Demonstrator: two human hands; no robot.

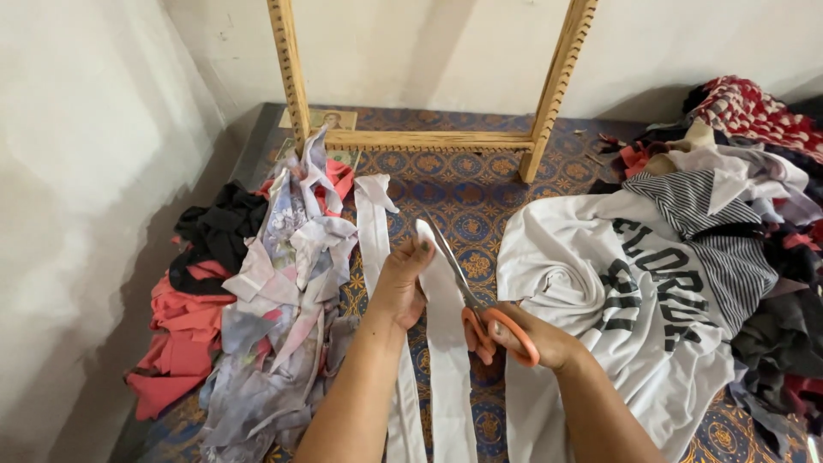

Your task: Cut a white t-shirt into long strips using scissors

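My left hand [401,283] pinches the upper part of a long white cloth strip [446,360] that runs down toward me. In my right hand [536,339] are orange-handled scissors [480,313], blades pointing up and away along the strip's right edge. The strip is still joined to a white shirt with dark lettering [617,283] spread out at my right. Another cut white strip [375,227] lies on the floor just left of my left hand.
A heap of cut strips, pale and patterned, [287,291] with red and black cloth [193,300] lies at the left by the wall. Piled clothes [754,197] fill the right. A wooden peg frame [429,137] stands against the far wall on a blue patterned mat [467,184].
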